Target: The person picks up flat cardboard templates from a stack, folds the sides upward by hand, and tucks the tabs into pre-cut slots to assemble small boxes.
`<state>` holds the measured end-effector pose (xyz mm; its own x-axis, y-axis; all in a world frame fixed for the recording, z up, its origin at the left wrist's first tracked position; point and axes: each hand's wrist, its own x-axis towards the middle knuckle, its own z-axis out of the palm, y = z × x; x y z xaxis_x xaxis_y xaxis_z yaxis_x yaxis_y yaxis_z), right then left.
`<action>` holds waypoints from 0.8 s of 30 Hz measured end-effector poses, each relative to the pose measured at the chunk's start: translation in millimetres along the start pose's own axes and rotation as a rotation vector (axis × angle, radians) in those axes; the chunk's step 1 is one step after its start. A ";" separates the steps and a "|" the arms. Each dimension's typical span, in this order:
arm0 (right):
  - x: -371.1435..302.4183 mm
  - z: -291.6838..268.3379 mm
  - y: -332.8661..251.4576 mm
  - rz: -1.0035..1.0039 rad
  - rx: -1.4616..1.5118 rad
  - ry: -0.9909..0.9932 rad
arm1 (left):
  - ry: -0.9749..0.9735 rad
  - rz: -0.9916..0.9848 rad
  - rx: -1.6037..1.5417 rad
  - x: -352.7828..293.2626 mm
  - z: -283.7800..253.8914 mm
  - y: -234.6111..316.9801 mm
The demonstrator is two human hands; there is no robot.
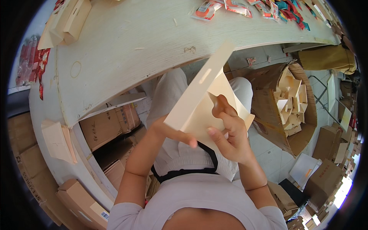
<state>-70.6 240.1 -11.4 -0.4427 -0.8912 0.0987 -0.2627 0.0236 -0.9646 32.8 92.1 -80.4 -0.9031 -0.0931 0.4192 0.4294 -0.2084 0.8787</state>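
A cream cardboard carton (200,90), partly folded, is held tilted above my lap. It has a long narrow panel with a slot along one side and a curvy cut-out in a broad face. My left hand (172,132) grips its lower left end, thumb toward me, with the other fingers hidden behind the card. On the near right side, my right hand (232,134) is closed on the broad face. Its thumb lies by the card's near edge and its fingers reach into the cut-out, their tips partly hidden.
A pale table (126,42) curves ahead, with colourful wrapped packets (237,8) at its far edge. Folded cream cartons (73,21) stand at far left, and another carton (58,140) lies nearer. A large brown box (264,103) holding cream cartons stands on the floor at right.
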 end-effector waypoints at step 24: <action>8.0 1.1 24.6 -0.093 -0.031 -0.141 | 0.296 -0.314 -0.549 -17.8 14.2 -33.0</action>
<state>-79.6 233.0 -34.7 -0.2912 -0.9449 0.1497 -0.3238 -0.0499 -0.9448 34.8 114.5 -113.6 -0.9811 -0.1929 0.0159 0.1532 -0.7234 0.6733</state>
